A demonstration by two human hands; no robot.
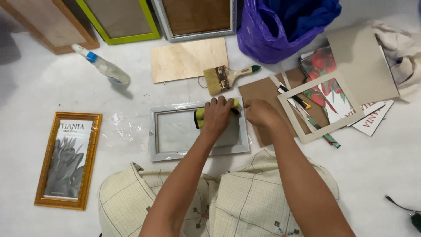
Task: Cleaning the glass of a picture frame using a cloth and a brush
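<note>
A silver-grey picture frame (153,136) lies flat on the white floor in front of my knees, with clear plastic film around it. My left hand (217,116) is closed over a yellow and black hand tool (200,115) and presses it on the frame's upper right part. My right hand (262,113) rests with curled fingers at the frame's top right corner, over the edge of a brown backing board (258,92). Whether it grips anything I cannot tell.
A paintbrush (223,77) and a plywood panel (186,59) lie just beyond the frame. A spray bottle (103,66) is at the far left, a gold frame (66,160) at the near left. A purple bag (280,30), a beige mat board (324,107) and prints sit to the right.
</note>
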